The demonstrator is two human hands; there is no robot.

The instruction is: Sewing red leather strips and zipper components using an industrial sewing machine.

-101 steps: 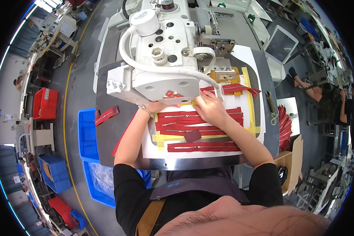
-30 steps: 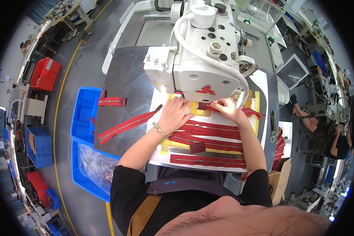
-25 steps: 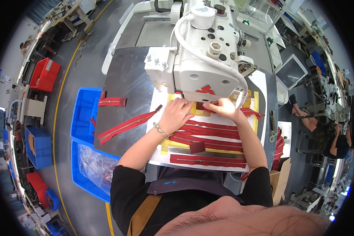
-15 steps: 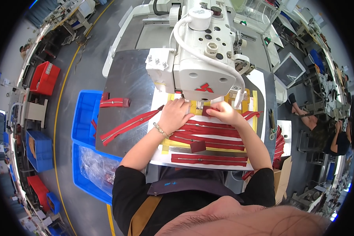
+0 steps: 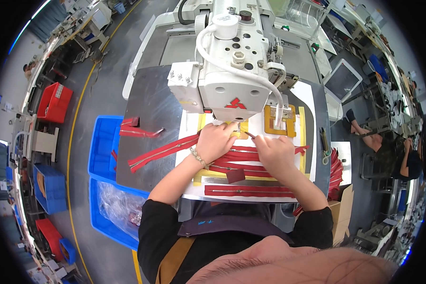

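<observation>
Under the white sewing machine head [image 5: 232, 97], my left hand [image 5: 216, 141] lies flattish, thumb and index finger apart at a small yellow clamp plate [image 5: 244, 128]. One end of a red zipper [image 5: 163, 152] runs beneath this hand; what its fingertips touch is hidden. Just right of the plate, my right hand [image 5: 277, 154] pinches a small dark red patch [image 5: 250, 135], seen nearly edge-on. Several red zippers [image 5: 248, 191] lie across the white sheet below my hands. Another dark red patch [image 5: 235, 175] sits on one of them.
A yellow-framed template [image 5: 273, 125] stands right of the needle area. Left on the metal table lies another red zipper piece [image 5: 137, 130]. Blue bins [image 5: 93, 161] adjoin the table's left edge. Scissors [image 5: 325, 154] and a red zipper bundle [image 5: 336, 173] are at right.
My right hand has turned over and drawn slightly nearer to me, tilting the pinched patch from face-up to edge-on. My left hand stays near the clamp plate.
</observation>
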